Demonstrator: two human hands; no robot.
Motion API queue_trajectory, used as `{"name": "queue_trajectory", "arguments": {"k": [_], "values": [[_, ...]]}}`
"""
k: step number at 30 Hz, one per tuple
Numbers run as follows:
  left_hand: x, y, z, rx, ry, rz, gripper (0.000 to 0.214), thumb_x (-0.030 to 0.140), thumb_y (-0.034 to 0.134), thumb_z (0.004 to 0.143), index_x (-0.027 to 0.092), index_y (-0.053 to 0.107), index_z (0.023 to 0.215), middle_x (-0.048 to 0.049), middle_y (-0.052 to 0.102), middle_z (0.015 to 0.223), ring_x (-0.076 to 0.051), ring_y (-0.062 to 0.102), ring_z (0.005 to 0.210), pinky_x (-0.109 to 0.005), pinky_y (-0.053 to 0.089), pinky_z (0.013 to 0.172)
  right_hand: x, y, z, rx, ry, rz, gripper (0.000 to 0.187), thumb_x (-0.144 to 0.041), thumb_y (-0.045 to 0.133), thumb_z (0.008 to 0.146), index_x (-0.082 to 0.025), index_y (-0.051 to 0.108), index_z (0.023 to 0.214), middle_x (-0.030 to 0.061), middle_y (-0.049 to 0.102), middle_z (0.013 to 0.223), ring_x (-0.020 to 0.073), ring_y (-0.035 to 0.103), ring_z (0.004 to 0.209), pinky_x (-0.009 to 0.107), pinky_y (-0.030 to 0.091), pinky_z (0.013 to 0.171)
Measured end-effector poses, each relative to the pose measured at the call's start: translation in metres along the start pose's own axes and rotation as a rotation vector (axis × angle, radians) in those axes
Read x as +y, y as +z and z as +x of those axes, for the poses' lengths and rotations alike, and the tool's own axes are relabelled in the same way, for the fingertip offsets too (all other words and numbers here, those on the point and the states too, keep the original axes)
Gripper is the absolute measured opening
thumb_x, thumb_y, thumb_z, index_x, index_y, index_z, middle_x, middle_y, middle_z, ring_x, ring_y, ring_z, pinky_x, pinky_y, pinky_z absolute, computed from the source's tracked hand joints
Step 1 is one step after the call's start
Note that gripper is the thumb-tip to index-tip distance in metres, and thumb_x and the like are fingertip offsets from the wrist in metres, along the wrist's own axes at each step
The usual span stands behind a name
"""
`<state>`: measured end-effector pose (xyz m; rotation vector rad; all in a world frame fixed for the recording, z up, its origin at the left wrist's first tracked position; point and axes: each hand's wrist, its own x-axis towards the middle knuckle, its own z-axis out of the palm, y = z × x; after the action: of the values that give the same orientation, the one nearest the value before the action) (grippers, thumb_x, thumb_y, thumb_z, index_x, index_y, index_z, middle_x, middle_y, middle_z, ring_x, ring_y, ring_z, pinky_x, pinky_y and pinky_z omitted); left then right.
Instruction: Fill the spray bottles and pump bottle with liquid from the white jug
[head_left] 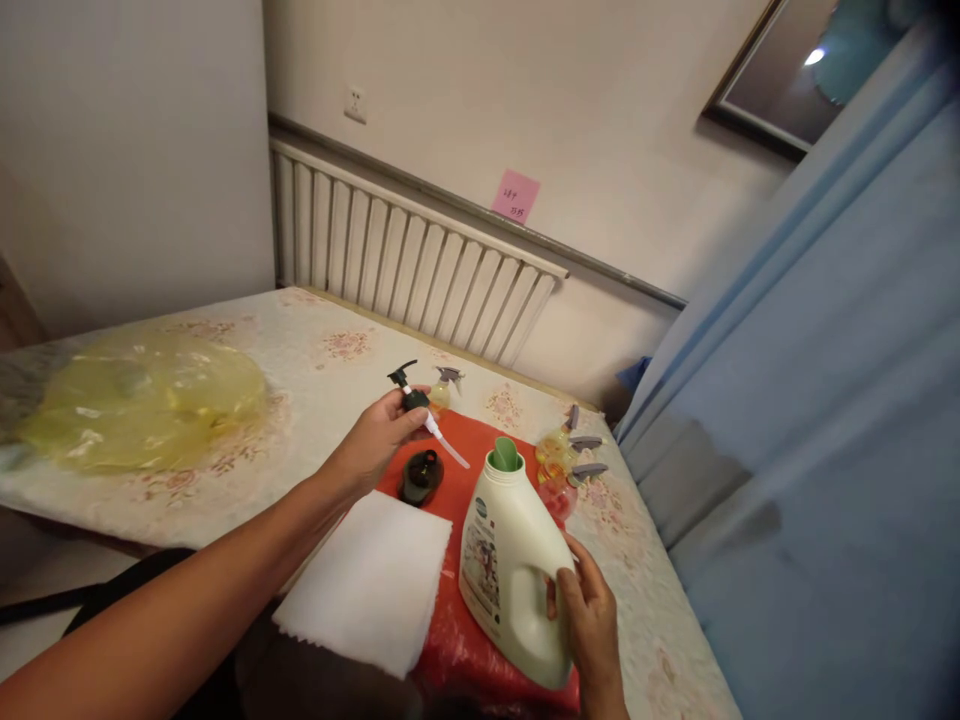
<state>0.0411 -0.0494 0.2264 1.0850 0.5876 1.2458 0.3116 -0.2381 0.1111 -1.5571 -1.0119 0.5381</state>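
Note:
In my left hand (388, 432) is a black pump dispenser head (415, 399), its clear tube slanting down to the right. Just below that hand stands a dark bottle (421, 478) with an uncovered neck, on a red plastic sheet (472, 435). My right hand (592, 605) is closed around the handle of a pale green detergent jug (510, 570). The jug's mouth faces up, with a green spout (506, 454) inside it and no cap on. White cloths or paper towels (367, 580) lie in front of the dark bottle, left of the jug.
Several spray bottles (556, 447) with grey triggers stand right of the jug; another spray bottle (441, 392) is behind my left hand. A yellow plastic bag (150, 400) lies on the left of the flowered tablecloth (315, 400). Behind are a radiator (405, 250) and, right, a blue curtain (810, 400).

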Motion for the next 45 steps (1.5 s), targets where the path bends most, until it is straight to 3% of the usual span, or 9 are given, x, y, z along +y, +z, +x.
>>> {"name": "queue_trajectory", "arguments": {"k": [3, 6, 12, 15, 20, 28, 35, 41, 45], "values": [[-0.001, 0.005, 0.007, 0.041, 0.092, 0.115, 0.047, 0.033, 0.071, 0.073, 0.018, 0.054, 0.114, 0.0023, 0.064, 0.086, -0.014, 0.062, 0.079, -0.033, 0.051, 0.082, 0.000, -0.001, -0.003, -0.006, -0.019, 0.014, 0.061, -0.049, 0.058, 0.083, -0.009, 0.055, 0.129, -0.0017, 0.064, 0.061, 0.0155, 0.052, 0.047, 0.028, 0.047, 0.055], [-0.018, -0.005, 0.025, 0.106, 0.164, 0.276, 0.041, 0.035, 0.069, 0.071, 0.019, 0.050, 0.105, 0.0015, 0.063, 0.088, -0.017, 0.063, 0.084, -0.035, 0.051, 0.080, -0.001, -0.002, -0.005, 0.006, -0.022, 0.015, 0.060, -0.050, 0.058, 0.082, -0.010, 0.057, 0.127, -0.0004, 0.066, 0.064, 0.0157, 0.052, 0.048, 0.028, 0.047, 0.053], [-0.067, -0.033, 0.061, 0.071, 0.218, 0.673, 0.027, 0.033, 0.062, 0.074, 0.021, 0.049, 0.094, 0.0005, 0.061, 0.088, -0.018, 0.060, 0.085, -0.032, 0.048, 0.079, 0.004, -0.006, -0.009, 0.077, -0.005, 0.006, 0.061, -0.055, 0.061, 0.078, -0.012, 0.062, 0.121, 0.0107, 0.073, 0.101, 0.0166, 0.059, 0.056, 0.031, 0.052, 0.061], [-0.080, -0.037, 0.066, 0.077, 0.217, 0.813, 0.024, 0.032, 0.059, 0.076, 0.021, 0.049, 0.095, 0.0007, 0.060, 0.086, -0.018, 0.059, 0.082, -0.031, 0.046, 0.077, 0.010, -0.009, -0.011, 0.107, -0.014, -0.011, 0.061, -0.056, 0.061, 0.077, -0.013, 0.065, 0.121, 0.0132, 0.070, 0.116, 0.0199, 0.064, 0.067, 0.033, 0.054, 0.069], [-0.094, -0.035, 0.062, 0.030, 0.169, 1.013, 0.024, 0.030, 0.056, 0.079, 0.021, 0.050, 0.101, -0.0018, 0.061, 0.091, -0.021, 0.059, 0.085, -0.032, 0.045, 0.077, 0.022, -0.013, -0.013, 0.118, -0.038, 0.004, 0.060, -0.056, 0.062, 0.077, -0.015, 0.067, 0.120, 0.0122, 0.072, 0.112, 0.0268, 0.067, 0.085, 0.033, 0.053, 0.071], [-0.126, -0.039, 0.061, -0.050, 0.096, 1.071, 0.031, 0.028, 0.057, 0.077, 0.020, 0.055, 0.107, -0.0043, 0.065, 0.095, -0.023, 0.062, 0.088, -0.033, 0.046, 0.079, 0.026, -0.013, -0.016, 0.168, -0.060, 0.040, 0.056, -0.053, 0.065, 0.076, -0.015, 0.068, 0.117, 0.0128, 0.069, 0.119, 0.0290, 0.066, 0.094, 0.036, 0.053, 0.079], [-0.142, -0.043, 0.066, -0.059, 0.088, 1.052, 0.032, 0.028, 0.057, 0.076, 0.021, 0.059, 0.107, -0.0029, 0.067, 0.097, -0.021, 0.063, 0.089, -0.031, 0.048, 0.079, 0.030, -0.015, -0.017, 0.162, -0.045, 0.021, 0.060, -0.056, 0.064, 0.076, -0.014, 0.066, 0.119, 0.0122, 0.072, 0.111, 0.0301, 0.066, 0.095, 0.038, 0.052, 0.082], [-0.147, -0.049, 0.068, -0.081, 0.099, 1.083, 0.021, 0.026, 0.061, 0.071, 0.020, 0.062, 0.091, -0.0033, 0.067, 0.092, -0.023, 0.062, 0.090, -0.032, 0.046, 0.079, 0.032, -0.014, -0.017, 0.180, -0.057, 0.006, 0.059, -0.057, 0.063, 0.076, -0.014, 0.068, 0.117, 0.0132, 0.070, 0.117, 0.0332, 0.062, 0.108, 0.040, 0.050, 0.088], [-0.151, -0.053, 0.066, -0.087, 0.091, 1.105, 0.015, 0.025, 0.062, 0.070, 0.021, 0.062, 0.084, -0.0038, 0.066, 0.086, -0.024, 0.062, 0.086, -0.034, 0.047, 0.077, 0.031, -0.015, -0.018, 0.168, -0.069, 0.012, 0.057, -0.056, 0.063, 0.078, -0.015, 0.067, 0.119, 0.0120, 0.071, 0.115, 0.0315, 0.064, 0.102, 0.038, 0.052, 0.084]]}}
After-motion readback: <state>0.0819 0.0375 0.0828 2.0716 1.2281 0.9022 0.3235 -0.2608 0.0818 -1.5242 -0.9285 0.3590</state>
